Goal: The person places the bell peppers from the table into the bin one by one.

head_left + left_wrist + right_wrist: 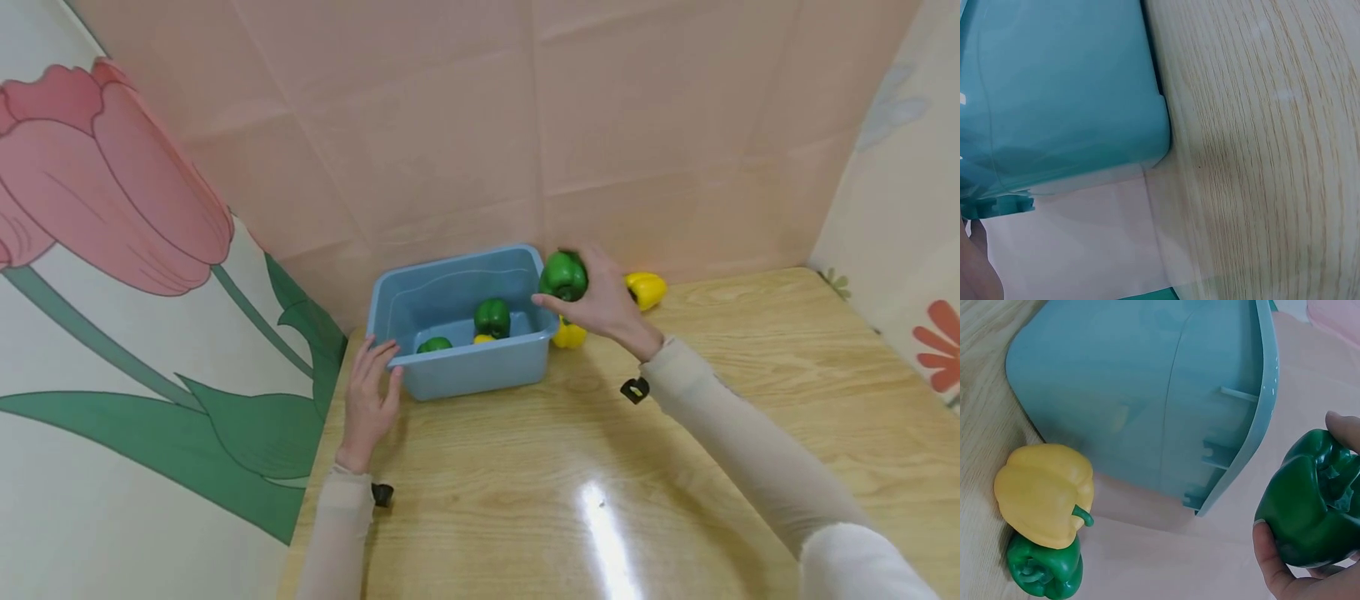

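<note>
— So, starting nearest: what is the left hand (pixel 370 392) doing?
— It rests on the wooden surface (pixel 675 467) with straight, relaxed fingers touching the near left corner of the blue tub (pixel 480 367), gripping nothing. It looks to be steadying the tub.
— And the right hand (pixel 603 304)?
— Its fingers are curled round a green pepper (pixel 563 276), held in the air just above the tub's far right corner.
— Which step is that, would you say?
— I judge it as carrying the pepper over the rim. The next move calls for bringing it leftward over the open inside, where two green peppers (pixel 492 317) and something yellow lie.
— Anything farther out?
— Right of the tub, a yellow pepper (pixel 1044 495) lies against another green one (pixel 1044 567); a second yellow pepper (pixel 646 289) lies by the far wall.
</note>
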Tool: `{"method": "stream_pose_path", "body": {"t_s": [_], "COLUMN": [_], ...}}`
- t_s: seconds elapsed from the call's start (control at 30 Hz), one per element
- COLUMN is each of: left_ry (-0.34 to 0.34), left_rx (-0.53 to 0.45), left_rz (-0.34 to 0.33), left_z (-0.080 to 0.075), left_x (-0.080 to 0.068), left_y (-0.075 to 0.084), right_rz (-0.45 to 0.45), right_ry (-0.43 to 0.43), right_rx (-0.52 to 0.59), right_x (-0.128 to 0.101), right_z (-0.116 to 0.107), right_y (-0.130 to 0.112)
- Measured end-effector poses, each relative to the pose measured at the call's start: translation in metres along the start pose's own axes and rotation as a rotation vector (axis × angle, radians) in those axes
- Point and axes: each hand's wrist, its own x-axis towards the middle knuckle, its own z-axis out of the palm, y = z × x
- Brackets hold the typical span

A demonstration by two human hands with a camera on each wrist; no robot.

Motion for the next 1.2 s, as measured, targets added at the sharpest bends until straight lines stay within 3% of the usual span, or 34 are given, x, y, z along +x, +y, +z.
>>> {"method": "stream_pose_path", "body": {"t_s": [1.2], "left_ry": [0.003], "left_rx": [-0.003], "left_rz": [0.005], "left_z": [0.000], "left_x": [0.002], "left_y": [0.002], "right_rz": [-0.034], "right_ry": [-0.050], "right_rx": [0.051], "right_x": [0.017], "right_z": [0.034], "right_y": [-0.014]}}
